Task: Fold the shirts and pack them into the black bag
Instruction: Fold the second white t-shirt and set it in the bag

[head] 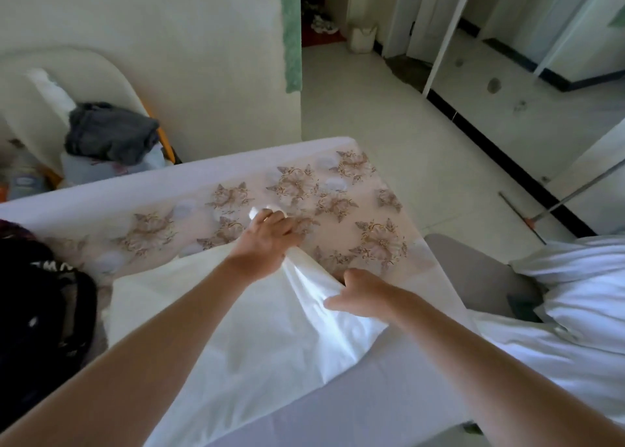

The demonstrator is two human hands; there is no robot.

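**Folding shirt (270,328) on table (355,189)**

Table carries the shirt, which runs lengthwise from the near edge toward the far side. Bag (40,311) sits at the left end, nearer the left hand (267,240). Left hand clenches bunched cloth at the shirt's far end; right hand (365,291) pinches its right edge, just beside.

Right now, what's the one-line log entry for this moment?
stage: folding | left hand: grips white shirt | right hand: grips white shirt | black bag: at left, shirt not yet inside
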